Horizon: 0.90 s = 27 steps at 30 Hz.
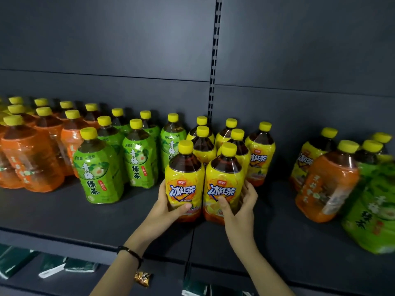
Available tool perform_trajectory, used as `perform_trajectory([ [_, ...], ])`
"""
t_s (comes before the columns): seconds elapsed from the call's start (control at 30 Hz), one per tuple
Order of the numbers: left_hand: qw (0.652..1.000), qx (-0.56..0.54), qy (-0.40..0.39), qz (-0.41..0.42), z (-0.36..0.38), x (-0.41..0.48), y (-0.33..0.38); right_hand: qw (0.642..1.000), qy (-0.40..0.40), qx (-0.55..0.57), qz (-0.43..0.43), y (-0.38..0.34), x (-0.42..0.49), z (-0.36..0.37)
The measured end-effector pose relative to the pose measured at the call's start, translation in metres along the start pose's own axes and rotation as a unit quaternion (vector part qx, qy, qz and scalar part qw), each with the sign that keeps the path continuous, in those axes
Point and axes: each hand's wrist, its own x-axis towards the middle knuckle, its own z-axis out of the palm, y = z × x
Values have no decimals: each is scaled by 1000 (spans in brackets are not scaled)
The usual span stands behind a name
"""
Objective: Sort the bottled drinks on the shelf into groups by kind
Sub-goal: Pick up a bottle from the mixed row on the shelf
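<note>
Sorting looked mostly done: orange bottles [32, 159] stood left of the slotted upright [214, 60], green bottles [98, 174] nearer it, yellow bottles [258, 154] at its foot. A mixed cluster [327, 184] well right of it waited unsorted. The left hand [166, 208] and right hand [241, 208] each gripped a front yellow bottle [184, 180], fingers curled round it

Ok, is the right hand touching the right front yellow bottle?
Touching. Head view: right hand wraps the right front yellow bottle, thumb pressed on its label.

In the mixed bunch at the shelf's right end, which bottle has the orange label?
The orange bottle at that bunch's front left. The yellow bottle stands behind it, and the green bottles are to its right.
</note>
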Motion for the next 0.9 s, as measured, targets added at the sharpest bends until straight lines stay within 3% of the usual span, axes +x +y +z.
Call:
perform_trajectory([
  [0.2, 998, 12, -57, 22, -9, -1, -6, 1000, -2, 11, 3, 0, -6, -10],
  [0.73, 995, 86, -45, 31, 6, 23, -8, 994, 51, -87, 30, 7, 3, -20],
  [0.8, 994, 112, -7, 17, 10, 19, -6, 995, 47, -86, 35, 3, 1, -22],
  [0.9, 981, 157, 114, 2, 22, 5, 1, 989, 45, -131, 47, -2, -1, -35],
])
